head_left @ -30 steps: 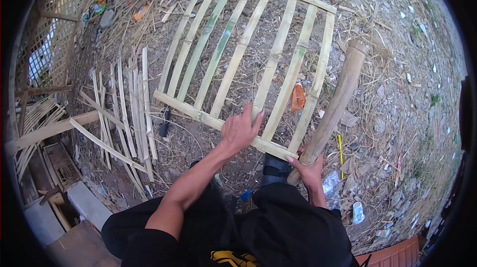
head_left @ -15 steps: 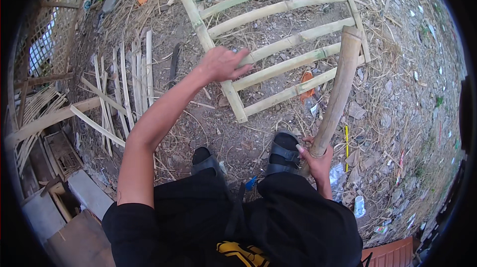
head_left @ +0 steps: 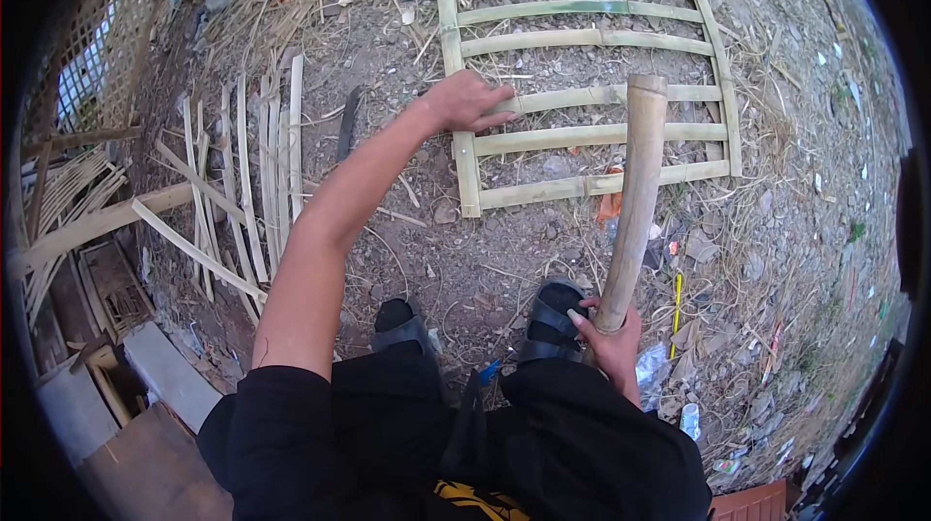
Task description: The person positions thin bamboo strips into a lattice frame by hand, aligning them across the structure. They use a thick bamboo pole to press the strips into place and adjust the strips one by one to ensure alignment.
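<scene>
A ladder-like bamboo frame (head_left: 582, 37), with several pale slats set between two side rails, lies on the ground ahead of me. My left hand (head_left: 470, 101) reaches to its left rail, fingers closed round the end of one slat where it meets the rail. My right hand (head_left: 615, 339), close to my right foot, is wrapped round the lower part of a thick bamboo pole (head_left: 640, 182). The pole points up and away from me, its far end hiding part of the nearest slats. What lies below my right fist is mostly hidden by my leg.
Thin bamboo strips (head_left: 272, 162) are spread on the left, by a dark flat blade-like piece (head_left: 347, 122). Boards (head_left: 170, 376) are stacked lower left, below a lattice panel (head_left: 121, 46). A yellow stick (head_left: 677, 303) and a crumpled clear plastic (head_left: 652, 366) lie right of my foot.
The frame has turned and shifted right, so its slats run more nearly level. My left hand moved right and slightly away with it. The pole's top has swung left and a little lower.
</scene>
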{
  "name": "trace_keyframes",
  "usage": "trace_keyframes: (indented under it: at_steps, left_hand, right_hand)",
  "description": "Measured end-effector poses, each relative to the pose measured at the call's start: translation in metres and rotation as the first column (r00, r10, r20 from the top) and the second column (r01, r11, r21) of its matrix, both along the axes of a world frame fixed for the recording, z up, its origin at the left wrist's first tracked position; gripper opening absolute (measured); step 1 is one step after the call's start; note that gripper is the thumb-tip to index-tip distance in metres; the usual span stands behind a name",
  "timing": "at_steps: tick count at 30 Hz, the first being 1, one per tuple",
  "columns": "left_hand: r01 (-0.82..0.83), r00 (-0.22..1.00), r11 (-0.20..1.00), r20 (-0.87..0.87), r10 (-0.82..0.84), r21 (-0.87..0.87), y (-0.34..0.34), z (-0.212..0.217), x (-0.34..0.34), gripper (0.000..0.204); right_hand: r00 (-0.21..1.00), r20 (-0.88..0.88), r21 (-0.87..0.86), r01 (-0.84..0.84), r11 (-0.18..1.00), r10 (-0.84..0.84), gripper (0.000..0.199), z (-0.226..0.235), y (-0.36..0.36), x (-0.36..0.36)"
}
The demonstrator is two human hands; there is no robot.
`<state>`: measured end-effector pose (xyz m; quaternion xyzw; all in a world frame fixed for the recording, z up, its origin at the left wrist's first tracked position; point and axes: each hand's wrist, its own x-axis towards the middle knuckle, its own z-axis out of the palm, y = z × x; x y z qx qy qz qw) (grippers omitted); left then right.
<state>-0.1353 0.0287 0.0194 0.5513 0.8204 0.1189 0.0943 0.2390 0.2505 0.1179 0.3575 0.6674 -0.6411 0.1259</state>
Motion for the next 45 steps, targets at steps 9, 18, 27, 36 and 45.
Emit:
trace_keyframes:
  at_steps: [9, 18, 27, 36, 45]
  left_hand:
    - [-0.650, 0.614, 0.420, 0.113, 0.781, 0.633, -0.023, 0.021, 0.064, 0.015]
    - [-0.923, 0.134, 0.030, 0.247, 0.960, 0.384, 0.043, 0.011, 0.216, 0.056]
    - [-0.775, 0.616, 0.508, 0.270, 0.740, 0.377, 0.075, 0.012, 0.190, 0.060]
    - [-0.731, 0.672, 0.614, 0.156, 0.724, 0.297, 0.061, -0.007, 0.151, 0.066]
    - [-0.738, 0.662, 0.673, 0.247, 0.708, 0.051, 0.072, 0.003, 0.151, 0.086]
  right_hand:
    - [0.983, 0.041, 0.120, -0.183, 0.976, 0.179, 0.031, -0.007, 0.014, -0.008]
    - [0.962, -0.044, 0.177, -0.260, 0.949, 0.271, 0.036, 0.004, 0.006, -0.062]
    - [0.887, -0.059, 0.357, -0.409, 0.840, 0.457, 0.044, 0.013, 0.017, -0.089]
    - [0.884, 0.015, 0.325, -0.446, 0.834, 0.467, 0.043, 0.021, 0.026, -0.114]
    - [0.732, 0.034, 0.413, -0.630, 0.657, 0.681, 0.042, 0.029, 0.042, -0.170]
